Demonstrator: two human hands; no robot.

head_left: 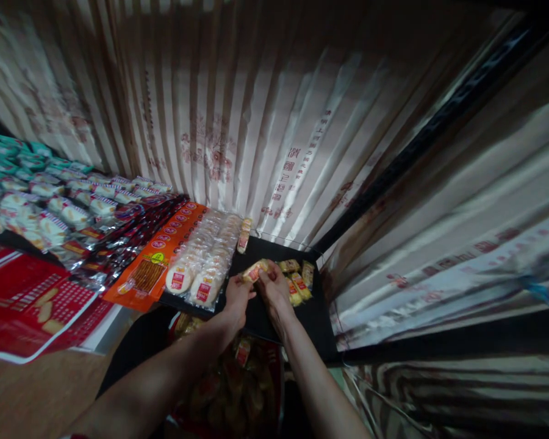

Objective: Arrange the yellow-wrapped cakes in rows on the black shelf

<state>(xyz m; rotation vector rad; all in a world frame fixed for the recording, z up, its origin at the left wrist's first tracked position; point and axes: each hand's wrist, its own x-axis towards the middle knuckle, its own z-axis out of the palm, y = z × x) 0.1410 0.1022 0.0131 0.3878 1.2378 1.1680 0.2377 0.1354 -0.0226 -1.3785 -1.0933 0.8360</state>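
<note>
Between my two hands is a small wrapped snack [255, 271] in a yellowish wrapper with a red label. My left hand [238, 296] pinches its left end, and my right hand [274, 285] grips the right end. Both hands are above the black shelf board [256, 320]. Just right of my right hand lie several similar yellow packets [301, 286], flat on the board. To the left, one more such packet [244, 236] lies against rows of round white crackers [204, 286] in clear wrappers. Below my forearms, a bag [231, 396] holds many of the same packets.
An orange bag of stick snacks [146, 268] lies left of the crackers, beside dark red packets [119, 238] and white and green packets [55, 195]. A large red bag [36, 299] hangs at lower left. Pleated curtain [238, 110] and a dark pole [421, 134] stand behind.
</note>
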